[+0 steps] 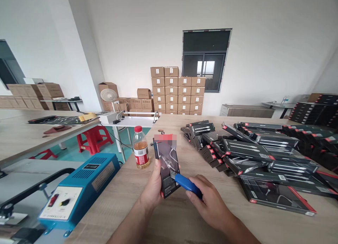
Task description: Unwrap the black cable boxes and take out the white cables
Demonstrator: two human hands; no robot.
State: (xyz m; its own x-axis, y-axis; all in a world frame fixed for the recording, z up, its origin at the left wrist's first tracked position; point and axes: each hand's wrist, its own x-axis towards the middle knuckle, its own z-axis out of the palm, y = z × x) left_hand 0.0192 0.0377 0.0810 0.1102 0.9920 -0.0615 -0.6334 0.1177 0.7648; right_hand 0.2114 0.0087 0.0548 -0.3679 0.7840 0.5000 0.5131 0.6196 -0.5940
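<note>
Upright and slightly tilted above the table, a black retail box (166, 166) with a cable picture and a red top is gripped at its lower left by my left hand (155, 184). My right hand (206, 198) is wrapped around the handle of a blue scraper (188, 185). Its short, flat metal blade lies against or just in front of the lower face of the box; I cannot tell which. Right of my hands, many similar boxes (245, 149) are heaped on the wooden table (124, 208).
A red-capped drink bottle (141, 149) stands left of the held box. A blue machine (81, 191) with a black lever sits at the left. Behind are a red stool (95, 140), a fan (108, 95) and stacked cartons (171, 91).
</note>
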